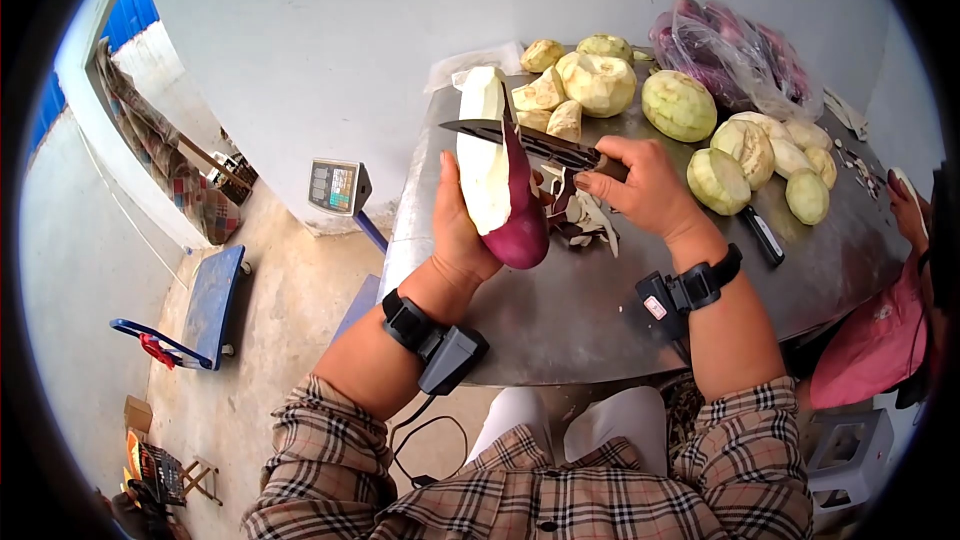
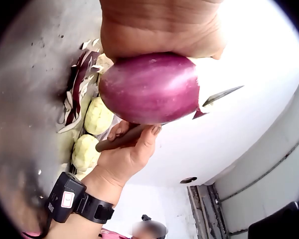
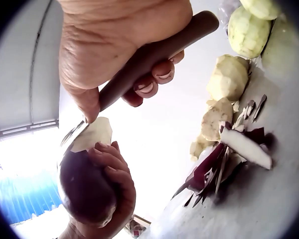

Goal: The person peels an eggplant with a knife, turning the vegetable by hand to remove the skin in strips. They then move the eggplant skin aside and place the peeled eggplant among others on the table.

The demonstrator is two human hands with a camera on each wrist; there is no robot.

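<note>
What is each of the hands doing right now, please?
Left hand: holds the eggplant.
Right hand: grips the knife.

bright daylight, fisheye edges with dark corners, blown-out wrist backgrounds, soft shadows

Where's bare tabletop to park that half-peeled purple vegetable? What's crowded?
Bare steel: the near edge of the table, this side of the peel pile; also the near-right stretch past the black-handled tool. Crowded: the far side, packed with peeled vegetables and the bag of purple ones.
</note>
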